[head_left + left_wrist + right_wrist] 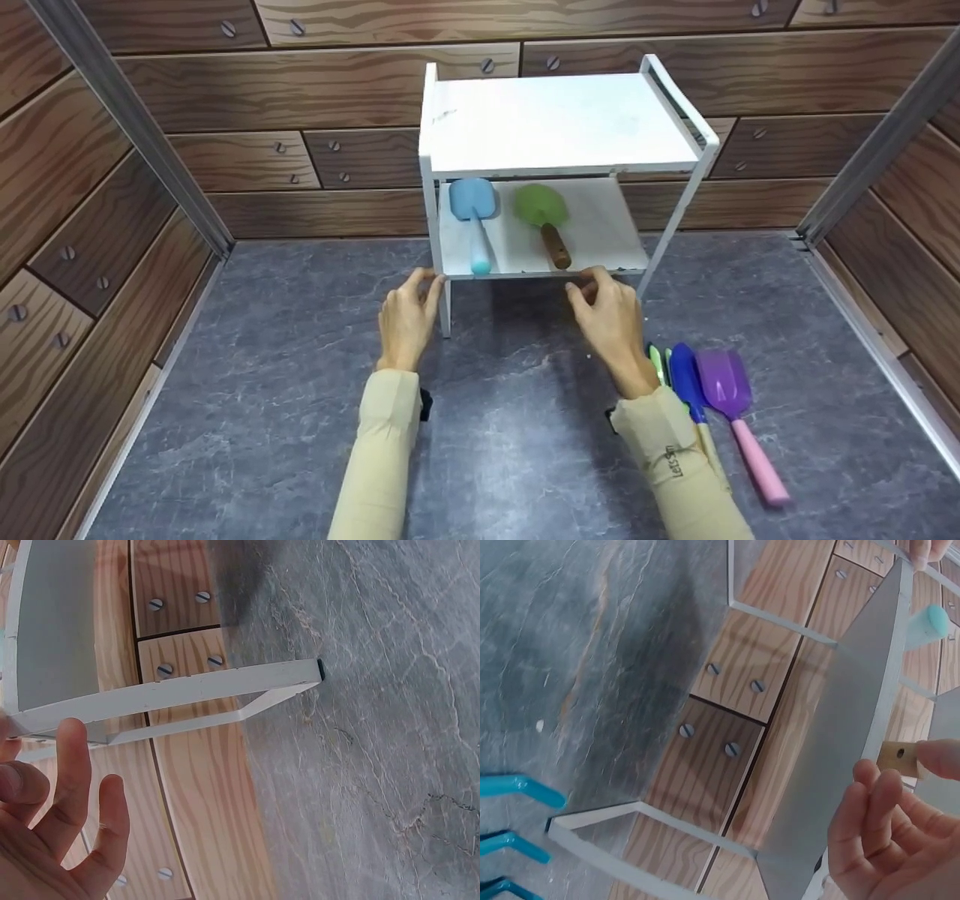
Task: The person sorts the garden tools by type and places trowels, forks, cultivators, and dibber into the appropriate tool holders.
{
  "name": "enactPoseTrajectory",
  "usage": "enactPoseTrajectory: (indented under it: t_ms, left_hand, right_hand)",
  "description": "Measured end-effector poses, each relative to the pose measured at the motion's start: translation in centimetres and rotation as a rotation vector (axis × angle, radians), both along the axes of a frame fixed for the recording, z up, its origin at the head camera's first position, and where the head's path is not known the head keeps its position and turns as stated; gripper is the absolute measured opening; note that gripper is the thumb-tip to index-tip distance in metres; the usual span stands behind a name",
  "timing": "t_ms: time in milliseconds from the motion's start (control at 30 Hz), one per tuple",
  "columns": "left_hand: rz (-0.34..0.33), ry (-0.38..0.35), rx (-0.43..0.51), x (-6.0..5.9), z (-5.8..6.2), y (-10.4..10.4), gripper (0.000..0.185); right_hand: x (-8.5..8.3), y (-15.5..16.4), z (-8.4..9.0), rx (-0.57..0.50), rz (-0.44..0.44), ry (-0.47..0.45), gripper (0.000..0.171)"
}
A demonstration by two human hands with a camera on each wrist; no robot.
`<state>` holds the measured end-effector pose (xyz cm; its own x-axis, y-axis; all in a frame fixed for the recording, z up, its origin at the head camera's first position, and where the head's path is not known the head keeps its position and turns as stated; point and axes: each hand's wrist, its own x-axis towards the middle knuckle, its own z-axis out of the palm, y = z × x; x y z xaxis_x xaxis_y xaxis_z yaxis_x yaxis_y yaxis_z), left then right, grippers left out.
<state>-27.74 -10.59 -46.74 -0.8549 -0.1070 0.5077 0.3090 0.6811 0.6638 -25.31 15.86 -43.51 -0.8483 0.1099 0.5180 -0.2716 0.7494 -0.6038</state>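
A white two-tier rack (555,120) stands on the grey floor. On its lower shelf (604,225) lie a blue shovel (472,206) and a green trowel (541,206) with a brown handle. My left hand (409,319) touches the rack's front left post with straight fingers (71,780), beside the frame (187,690). My right hand (607,311) pinches the lower shelf's front edge, fingers (877,799) curled under the shelf (847,750) and thumb on top by the brown handle end (898,757).
To the right on the floor lie a purple scoop (724,382) with a pink handle, a blue trowel (684,371) and a green tool (658,364). Teal rake prongs (517,791) show in the right wrist view. Wood-pattern walls close in three sides.
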Motion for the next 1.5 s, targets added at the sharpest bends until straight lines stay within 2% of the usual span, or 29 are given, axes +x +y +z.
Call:
enactPoseTrajectory:
  t_ms: [400,633,1067,1500]
  left_hand:
    - [0.009,-0.010,-0.007,-0.1,-0.1,0.0,0.020]
    - [0.015,0.001,-0.003,-0.1,0.0,0.0,0.020]
    - [0.007,0.006,-0.007,-0.2,-0.1,0.0,0.020]
    - [0.009,-0.004,-0.012,-0.1,-0.1,0.1,0.021]
  right_hand:
    - [1.0,1.8,-0.8,0.018,-0.017,0.041,0.008]
    - [1.8,2.9,-0.9,0.020,-0.032,0.003,0.011]
    - [3.1,5.2,-2.2,0.036,-0.086,-0.058,0.008]
    - [4.2,6.6,-3.0,0.078,-0.098,-0.031,0.007]
